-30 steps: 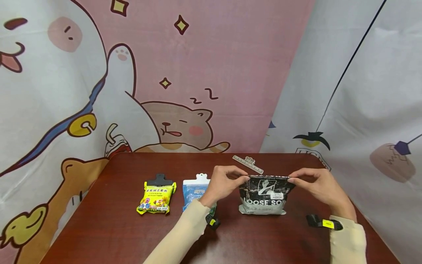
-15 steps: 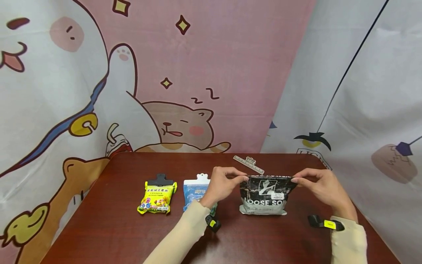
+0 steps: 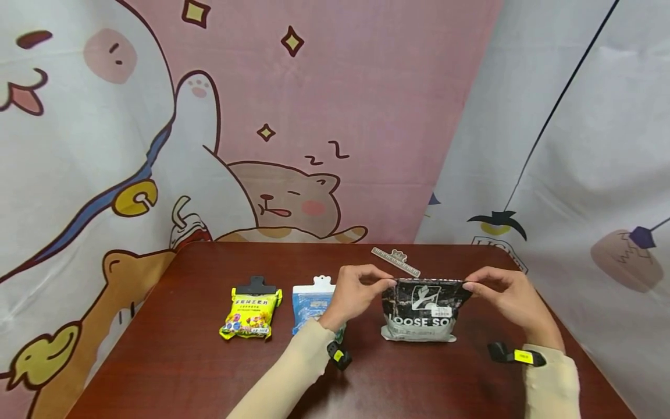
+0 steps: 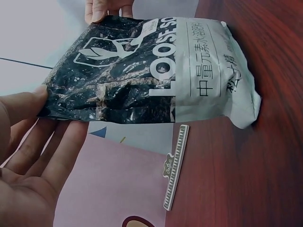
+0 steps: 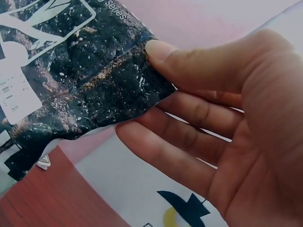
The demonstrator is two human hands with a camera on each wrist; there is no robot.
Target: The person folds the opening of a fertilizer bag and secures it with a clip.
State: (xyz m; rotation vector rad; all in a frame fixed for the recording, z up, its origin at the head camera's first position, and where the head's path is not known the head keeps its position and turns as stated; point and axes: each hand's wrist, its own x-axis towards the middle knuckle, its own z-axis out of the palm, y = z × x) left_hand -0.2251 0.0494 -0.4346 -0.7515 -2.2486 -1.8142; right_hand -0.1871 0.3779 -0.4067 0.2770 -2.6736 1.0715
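Note:
A black and white plastic bag (image 3: 419,314) lettered "LOOSE SO" stands upright on the table, its top edge stretched between both hands. My left hand (image 3: 356,294) pinches the top left corner between thumb and fingers. At the top right corner my right hand (image 3: 510,299) pinches the black film the same way; the right wrist view shows the thumb in front and the fingers (image 5: 175,137) behind. Just behind the bag lies a pale clear bag clip (image 3: 396,262), also seen in the left wrist view as a long ridged bar (image 4: 176,168).
To the left lies a yellow packet (image 3: 251,314) with a black clip (image 3: 256,286) on its top. A blue packet (image 3: 309,305) with a white clip (image 3: 321,284) lies beside it, partly hidden by the left hand. The dark red table (image 3: 173,361) ends at a printed cloth backdrop (image 3: 377,116).
My right hand has shifted very slightly to the right along the bag's top edge. Both hands keep pinching the corners, and the bag stays in place.

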